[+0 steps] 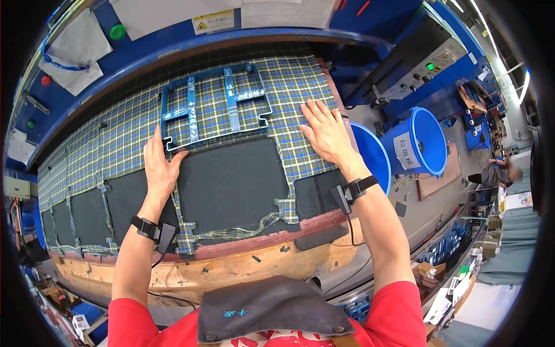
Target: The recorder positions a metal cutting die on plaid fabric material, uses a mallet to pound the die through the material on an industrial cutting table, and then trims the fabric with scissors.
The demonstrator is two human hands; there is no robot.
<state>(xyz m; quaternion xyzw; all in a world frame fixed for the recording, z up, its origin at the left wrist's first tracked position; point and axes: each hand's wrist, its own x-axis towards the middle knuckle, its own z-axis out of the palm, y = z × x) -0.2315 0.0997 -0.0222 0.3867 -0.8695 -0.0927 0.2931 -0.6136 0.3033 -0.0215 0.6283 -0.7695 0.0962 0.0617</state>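
A blue metal cutting die [232, 98] with handwriting on its crossbars lies on checked fabric [300, 150] in green, white and blue. My left hand [161, 165] rests at the die's near left corner, fingers stretched forward and thumb spread. It seems to touch the die's edge, though the exact contact is hard to tell. My right hand [326, 132] lies flat on the fabric to the right of the die, fingers spread. Along the near side, cut-out openings in the fabric bare a dark surface [231, 173], with narrow fabric strips left between them.
Two blue bins [425, 141] stand off the table's right end. A blue machine beam [173, 49] spans the far side, and a control box [430, 66] sits at the far right. Dark scraps lie on the wooden front edge [231, 266]. Farther right, another person [494, 173] is visible.
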